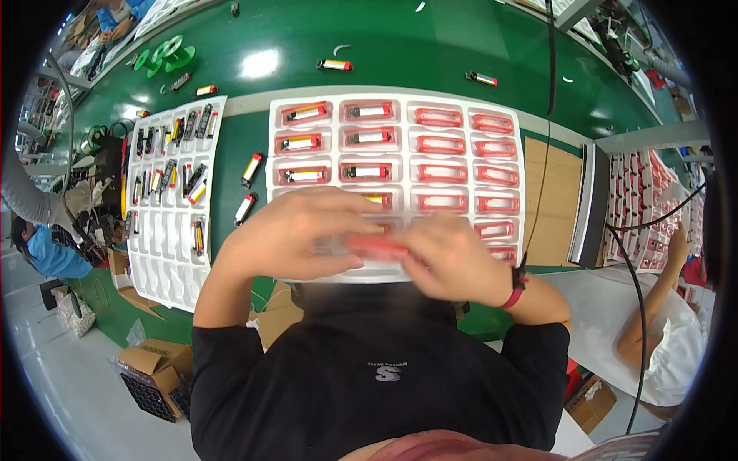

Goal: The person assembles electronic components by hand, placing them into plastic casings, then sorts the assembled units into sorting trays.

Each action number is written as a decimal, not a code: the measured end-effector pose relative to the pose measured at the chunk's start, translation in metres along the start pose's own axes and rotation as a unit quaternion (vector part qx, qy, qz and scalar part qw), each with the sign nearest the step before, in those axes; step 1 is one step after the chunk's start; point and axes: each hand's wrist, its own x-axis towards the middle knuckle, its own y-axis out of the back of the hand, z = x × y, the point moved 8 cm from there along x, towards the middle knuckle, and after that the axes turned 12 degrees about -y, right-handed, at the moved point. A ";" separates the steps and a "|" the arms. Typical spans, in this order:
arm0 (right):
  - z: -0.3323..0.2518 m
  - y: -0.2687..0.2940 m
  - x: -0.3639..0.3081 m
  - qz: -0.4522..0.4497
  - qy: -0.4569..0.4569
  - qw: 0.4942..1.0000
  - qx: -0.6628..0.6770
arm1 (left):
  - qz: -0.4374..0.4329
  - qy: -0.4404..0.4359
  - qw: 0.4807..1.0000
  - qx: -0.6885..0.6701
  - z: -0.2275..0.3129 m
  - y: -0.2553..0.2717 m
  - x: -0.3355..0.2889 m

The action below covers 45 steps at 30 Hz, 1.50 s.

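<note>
A small red translucent plastic case (377,247), smeared by motion, is between my two hands above the near edge of a white tray (369,270). My right hand (453,257) pinches its right end with thumb and fingers. The thumb and fingers of my left hand (296,230) close around its left end; their tips are blurred. In the tray's left columns sit red cases with battery units, such as this one with a yellow-and-white battery (300,143). The right columns hold red cases with pale middles, one being this case (438,117). My hands hide several near compartments.
A second white tray (165,253) at left holds black and yellow parts. Loose batteries (251,170) lie between the trays and on the green table (400,46). A dark cable (548,115) hangs at right near brown cardboard (550,207). Other people sit at both sides.
</note>
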 end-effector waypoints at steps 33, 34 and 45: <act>0.202 0.156 0.100 0.123 -0.200 0.938 0.256 | 0.187 0.233 0.904 -0.306 -0.172 -0.003 0.114; 0.197 0.156 0.097 0.112 -0.227 0.921 0.295 | 0.267 0.264 0.829 -0.415 -0.161 0.000 0.117; 0.144 0.119 0.109 0.071 -0.175 0.813 0.551 | 0.279 0.080 0.868 -0.403 -0.136 0.046 0.110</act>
